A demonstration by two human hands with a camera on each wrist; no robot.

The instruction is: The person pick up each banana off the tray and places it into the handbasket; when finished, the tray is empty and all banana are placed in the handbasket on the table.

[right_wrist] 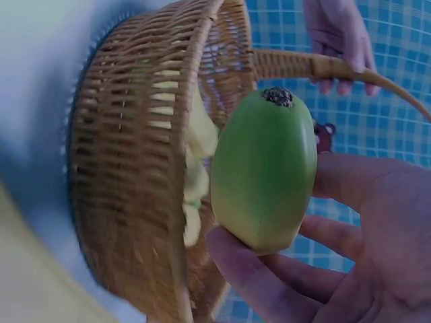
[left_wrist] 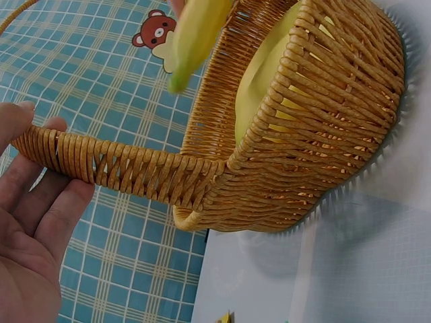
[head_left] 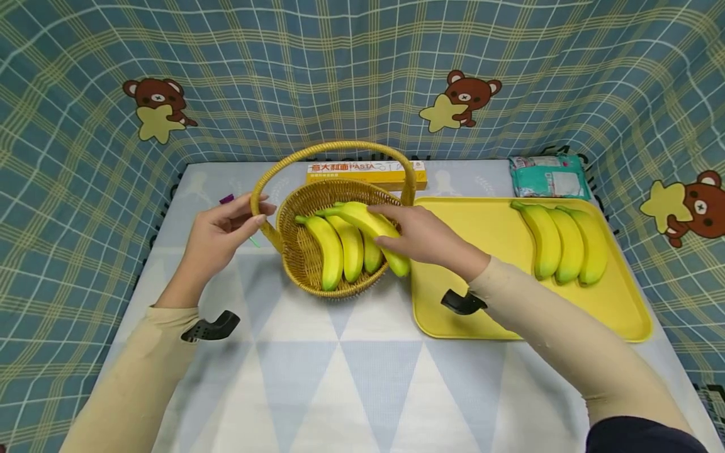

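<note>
Seven curved yellow bananas point(head_left: 332, 258), four centre frame, three right; one golden-brown wicker basket point(head_left: 304, 255); one rectangular yellow tray point(head_left: 493, 233); one orange-and-white pasta box point(head_left: 374, 175); one teal-and-white packet point(head_left: 549, 177)

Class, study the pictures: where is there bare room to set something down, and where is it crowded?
Bare: the table in front of the basket and yellow tray; also the tray's back part, between the right hand and the three bananas. Crowded: the basket, with bananas inside and another banana in that hand, and the strip behind, holding a pasta box.
</note>
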